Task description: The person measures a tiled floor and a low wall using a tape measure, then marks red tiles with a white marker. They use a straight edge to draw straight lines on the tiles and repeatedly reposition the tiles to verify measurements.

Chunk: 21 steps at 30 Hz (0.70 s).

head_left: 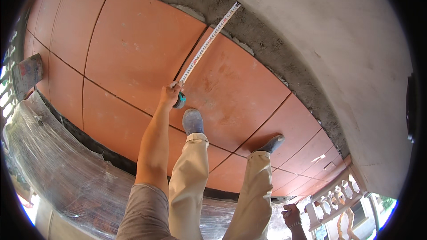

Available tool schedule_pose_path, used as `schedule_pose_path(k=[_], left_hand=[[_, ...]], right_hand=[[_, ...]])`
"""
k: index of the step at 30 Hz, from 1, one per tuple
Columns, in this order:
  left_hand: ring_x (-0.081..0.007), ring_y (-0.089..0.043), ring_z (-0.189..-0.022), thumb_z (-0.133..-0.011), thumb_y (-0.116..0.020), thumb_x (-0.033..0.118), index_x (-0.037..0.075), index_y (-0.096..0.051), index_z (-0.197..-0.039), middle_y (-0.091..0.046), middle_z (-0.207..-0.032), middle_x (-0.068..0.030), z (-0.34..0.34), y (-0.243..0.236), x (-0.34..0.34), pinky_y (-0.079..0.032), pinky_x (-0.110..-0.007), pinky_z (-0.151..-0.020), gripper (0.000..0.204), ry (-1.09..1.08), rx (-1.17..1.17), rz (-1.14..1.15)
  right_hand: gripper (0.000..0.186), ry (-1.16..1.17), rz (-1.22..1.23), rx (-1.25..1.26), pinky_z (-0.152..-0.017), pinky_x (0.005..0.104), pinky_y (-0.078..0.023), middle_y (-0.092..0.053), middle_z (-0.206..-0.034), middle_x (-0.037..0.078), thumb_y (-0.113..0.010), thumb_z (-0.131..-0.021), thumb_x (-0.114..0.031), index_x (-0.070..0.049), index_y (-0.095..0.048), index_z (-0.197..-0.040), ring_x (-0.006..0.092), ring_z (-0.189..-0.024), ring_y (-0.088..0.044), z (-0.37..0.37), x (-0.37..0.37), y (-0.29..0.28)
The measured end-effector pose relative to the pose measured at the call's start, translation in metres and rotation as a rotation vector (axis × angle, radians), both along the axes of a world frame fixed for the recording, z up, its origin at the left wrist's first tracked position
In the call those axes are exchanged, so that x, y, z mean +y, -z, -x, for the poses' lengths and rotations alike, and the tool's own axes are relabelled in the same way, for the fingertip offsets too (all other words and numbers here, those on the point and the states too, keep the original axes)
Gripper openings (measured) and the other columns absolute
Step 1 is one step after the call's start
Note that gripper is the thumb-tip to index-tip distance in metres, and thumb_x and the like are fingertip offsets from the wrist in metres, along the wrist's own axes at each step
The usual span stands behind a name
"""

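Note:
My left hand (171, 94) is closed around a tape measure; its dark and teal case (180, 101) shows just below my fingers. From there the white blade (205, 47) stretches out over the terracotta floor tiles (138, 40), close to a joint between two of them. The blade's far end lies on the grey mortar strip at the foot of the wall. Low on the right is my right hand (291, 215), held away from the floor with its fingers curled and a bracelet at the wrist. Whether anything is inside those fingers is hidden.
A curved grey wall (356, 71) rises beyond the rough mortar strip (284, 58). My shoes (192, 122) stand on the tiles. Plastic sheeting (66, 151) covers something at the lower left, near a bucket (28, 75). A balustrade (340, 198) stands at the lower right.

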<state>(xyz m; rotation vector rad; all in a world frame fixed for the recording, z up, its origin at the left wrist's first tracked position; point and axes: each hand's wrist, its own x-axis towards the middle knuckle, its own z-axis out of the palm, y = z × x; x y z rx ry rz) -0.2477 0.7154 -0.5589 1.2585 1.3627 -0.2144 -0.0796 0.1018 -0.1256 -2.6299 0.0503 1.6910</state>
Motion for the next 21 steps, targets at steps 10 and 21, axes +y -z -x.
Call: schedule_pose_path(k=[10, 21], left_hand=[[-0.0052, -0.055, -0.070, -0.095, -0.064, 0.037, 0.001, -0.072, -0.104, -0.068, -0.080, 0.0001, 0.000, 0.016, 0.004, -0.045, -0.024, -0.063, 0.038, -0.013, 0.030, 0.048], [-0.0047, -0.055, -0.074, -0.097, -0.063, 0.037, 0.002, -0.072, -0.107, -0.068, -0.083, 0.0003, 0.001, 0.020, 0.007, -0.045, -0.023, -0.067, 0.037, 0.029, 0.058, 0.066]], right_hand=[[0.016, -0.026, 0.023, 0.024, -0.049, 0.0276, -0.053, -0.069, -0.098, 0.014, -0.061, -0.085, 0.006, 0.001, -0.056, -0.100, 0.0187, -0.066, -0.068, 0.011, -0.014, -0.005], [0.017, 0.261, 0.143, 0.047, -0.046, 0.0281, -0.053, -0.070, -0.097, 0.015, -0.059, -0.086, 0.008, -0.002, -0.057, -0.099, 0.0194, -0.065, -0.069, 0.013, 0.004, -0.004]])
